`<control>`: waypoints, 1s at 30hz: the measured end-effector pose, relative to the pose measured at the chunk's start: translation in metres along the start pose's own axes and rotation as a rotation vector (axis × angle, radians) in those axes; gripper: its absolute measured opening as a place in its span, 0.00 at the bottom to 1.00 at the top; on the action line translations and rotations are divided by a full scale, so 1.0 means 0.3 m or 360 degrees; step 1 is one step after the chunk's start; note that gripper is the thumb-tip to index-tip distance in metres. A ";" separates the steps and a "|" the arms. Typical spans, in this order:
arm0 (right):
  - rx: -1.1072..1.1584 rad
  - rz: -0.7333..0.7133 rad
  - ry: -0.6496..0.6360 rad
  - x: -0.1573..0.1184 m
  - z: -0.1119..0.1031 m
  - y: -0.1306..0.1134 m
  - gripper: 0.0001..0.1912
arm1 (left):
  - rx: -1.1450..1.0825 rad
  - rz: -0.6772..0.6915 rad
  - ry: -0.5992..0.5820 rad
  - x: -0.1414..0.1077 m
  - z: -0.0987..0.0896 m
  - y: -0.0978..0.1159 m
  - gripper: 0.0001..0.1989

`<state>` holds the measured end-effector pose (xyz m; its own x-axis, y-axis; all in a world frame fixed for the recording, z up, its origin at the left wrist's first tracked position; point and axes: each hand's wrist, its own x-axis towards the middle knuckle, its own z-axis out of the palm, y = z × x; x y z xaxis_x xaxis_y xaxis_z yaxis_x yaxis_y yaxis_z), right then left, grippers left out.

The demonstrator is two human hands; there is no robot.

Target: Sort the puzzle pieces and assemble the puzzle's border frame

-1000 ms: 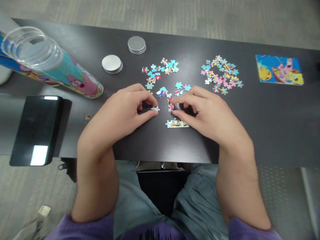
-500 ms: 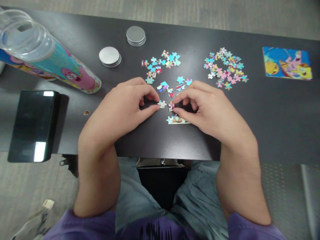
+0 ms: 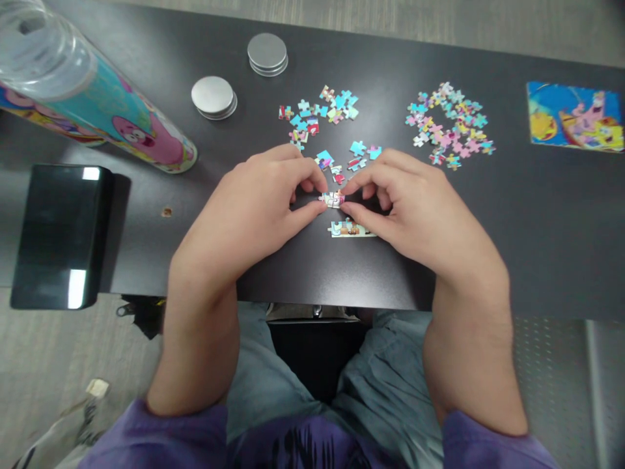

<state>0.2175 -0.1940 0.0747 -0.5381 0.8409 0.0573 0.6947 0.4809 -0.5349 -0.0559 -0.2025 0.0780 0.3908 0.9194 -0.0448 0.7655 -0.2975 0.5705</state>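
Between my hands, two small jigsaw puzzle pieces (image 3: 333, 200) lie edge to edge; whether they are fully locked I cannot tell. My left hand (image 3: 273, 195) pinches the left piece between thumb and forefinger. The right piece is gripped the same way by my right hand (image 3: 405, 202). Just below them lies a joined strip of puzzle pieces (image 3: 349, 229), its right end partly hidden by my right thumb. Above my fingertips are several loose puzzle pieces (image 3: 338, 174), with a scattered group (image 3: 312, 117) behind them.
A larger heap of puzzle pieces (image 3: 452, 127) is farther right, before a cartoon picture card (image 3: 576, 117). Two stacks of metal discs (image 3: 213, 96) stand at the back left. Cartoon-printed tubes (image 3: 141, 130) and a black box (image 3: 61, 234) occupy the dark table's (image 3: 537, 247) left side.
The two pieces, apart before, now meet. My left hand has moved right toward my right hand. The whole view has shifted slightly.
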 end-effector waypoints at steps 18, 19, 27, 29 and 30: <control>-0.0075 0.0031 -0.0057 -0.004 -0.027 -0.021 0.13 | -0.0018 -0.0012 -0.0034 0.007 0.004 0.007 0.12; -0.0070 0.0026 -0.0071 -0.004 -0.026 -0.020 0.14 | -0.0018 -0.0012 -0.0039 0.007 0.003 0.006 0.12; -0.0093 0.0022 -0.0076 0.001 -0.027 -0.026 0.16 | -0.0014 0.0001 -0.0009 0.001 0.007 0.005 0.11; -0.0070 -0.0017 -0.0148 0.000 -0.033 -0.016 0.18 | 0.0018 -0.0004 0.0040 -0.005 0.012 0.025 0.14; -0.0045 -0.0047 -0.0189 -0.002 -0.038 -0.007 0.19 | 0.0054 -0.0013 0.0047 -0.008 0.015 0.039 0.16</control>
<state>0.2217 -0.1927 0.0853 -0.6102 0.7917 -0.0285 0.6900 0.5134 -0.5103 -0.0457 -0.2093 0.0811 0.3696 0.9288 -0.0251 0.7857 -0.2980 0.5420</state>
